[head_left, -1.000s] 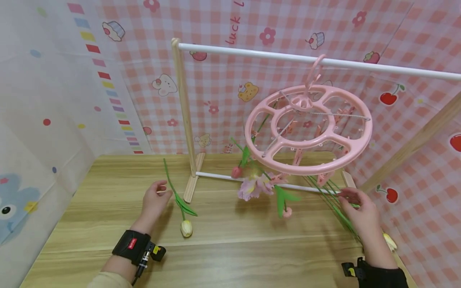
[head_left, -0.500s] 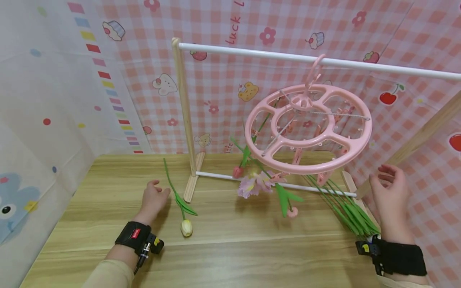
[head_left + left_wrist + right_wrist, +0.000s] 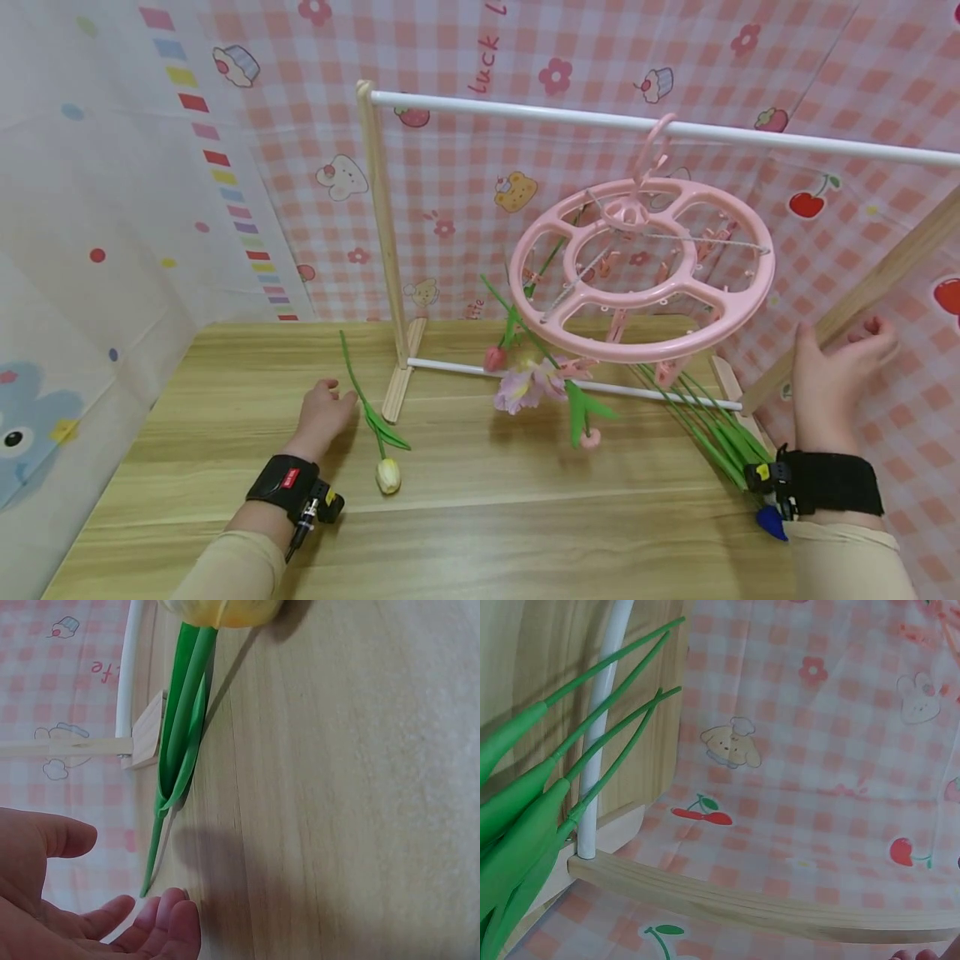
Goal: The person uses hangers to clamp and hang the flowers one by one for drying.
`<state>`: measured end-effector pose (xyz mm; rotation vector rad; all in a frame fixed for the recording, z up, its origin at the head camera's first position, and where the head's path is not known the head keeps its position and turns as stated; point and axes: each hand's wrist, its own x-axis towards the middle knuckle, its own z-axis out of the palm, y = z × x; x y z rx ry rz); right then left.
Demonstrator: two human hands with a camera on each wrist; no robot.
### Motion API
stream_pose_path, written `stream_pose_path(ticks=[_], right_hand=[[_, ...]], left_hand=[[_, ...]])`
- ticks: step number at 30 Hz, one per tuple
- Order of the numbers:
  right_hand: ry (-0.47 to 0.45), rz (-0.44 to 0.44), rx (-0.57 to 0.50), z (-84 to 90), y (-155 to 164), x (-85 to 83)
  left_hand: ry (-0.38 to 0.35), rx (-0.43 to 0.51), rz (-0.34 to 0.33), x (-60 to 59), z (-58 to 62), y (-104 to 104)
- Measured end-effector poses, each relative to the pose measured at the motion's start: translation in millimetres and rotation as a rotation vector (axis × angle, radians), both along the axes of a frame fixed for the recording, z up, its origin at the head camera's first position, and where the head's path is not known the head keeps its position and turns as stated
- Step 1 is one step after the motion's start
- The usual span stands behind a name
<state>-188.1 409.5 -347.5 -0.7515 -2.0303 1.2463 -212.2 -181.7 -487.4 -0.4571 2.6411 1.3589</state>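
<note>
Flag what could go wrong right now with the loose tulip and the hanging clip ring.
The left hand lies open beside the yellow tulip, not gripping it; a careless sweep could push the stem against the rack foot. The right hand is raised near the pink clip ring; bumping it may swing the clipped flowers loose.

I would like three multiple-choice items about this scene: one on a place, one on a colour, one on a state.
1. Where does the yellow tulip lie?
A. on the wooden table
B. clipped to the hanger
C. in the right hand

2. What colour is the round clip hanger?
A. white
B. pink
C. green

3. How is the left hand?
A. gripping the tulip stem
B. open, holding nothing
C. holding a clip

Answers:
1 A: the tulip lies flat on the tabletop beside the left hand.
2 B: the ring and its clips are pink.
3 B: the left wrist view shows relaxed fingers apart from the stem.
</note>
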Motion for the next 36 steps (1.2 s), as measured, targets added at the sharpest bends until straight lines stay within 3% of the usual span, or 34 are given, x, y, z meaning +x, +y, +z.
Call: stream_pose_path(ticks=[6, 13, 23, 32, 36], right_hand=[[-0.035, 0.002, -0.048, 2.1, 9.3, -14.5], [-0.041, -0.068, -0.112, 0.8, 21.0, -25.5], [-0.100, -0.105, 0.026, -0.2, 30.5, -22.0], [-0.129, -0.143, 0.145, -1.5, 38.3, -22.3], [-0.158, -0.150, 0.141, -1.8, 38.7, -24.3]], left_hand=[[0.010, -0.016, 0.011, -0.8, -3.2, 1.1], [0.015, -0.003, 0.012, -0.7, -6.0, 2.0], [0.007, -0.026, 0.037, -3.3, -5.4, 6.2], [0.007, -0.230, 0.046, -14.4, -9.4, 17.8], [-0.006, -0.322, 0.021, -17.0, -10.9, 20.7]])
